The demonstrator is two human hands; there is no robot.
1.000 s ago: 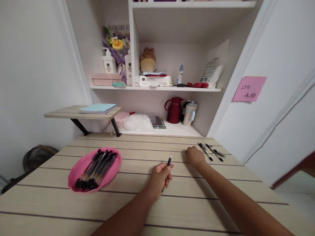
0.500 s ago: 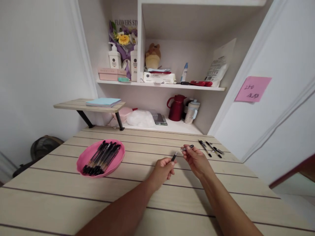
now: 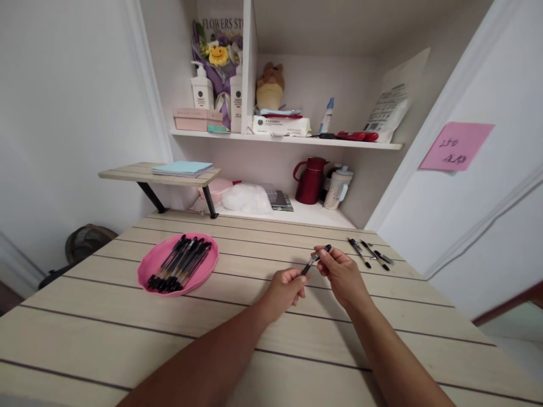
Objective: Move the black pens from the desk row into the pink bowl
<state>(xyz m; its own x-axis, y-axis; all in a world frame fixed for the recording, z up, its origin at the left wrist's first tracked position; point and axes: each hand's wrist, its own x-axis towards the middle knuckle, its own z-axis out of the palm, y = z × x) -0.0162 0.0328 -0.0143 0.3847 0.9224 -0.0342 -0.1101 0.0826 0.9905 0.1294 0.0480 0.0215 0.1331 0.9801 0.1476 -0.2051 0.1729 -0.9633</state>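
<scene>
My left hand (image 3: 285, 285) is closed around a black pen (image 3: 306, 268), whose tip points up and to the right. My right hand (image 3: 341, 273) pinches a small pen cap (image 3: 323, 251), which meets the pen's tip just above the wooden table (image 3: 271, 339). A pink tray (image 3: 178, 265) with several black pens in it lies to the left of my hands. Several loose pens and pen parts (image 3: 368, 253) lie on the table to the right, beyond my right hand.
A small raised shelf (image 3: 156, 174) with a blue notebook stands at the table's back left. Behind the table is a white alcove with a red jug (image 3: 311, 181), a cup, bottles and a plush toy. A pink note (image 3: 455, 147) sticks to the right wall.
My right hand lifted from the table near the loose pens, took up a cap and brought it to the pen tip in my left hand. The camera view shifted slightly left.
</scene>
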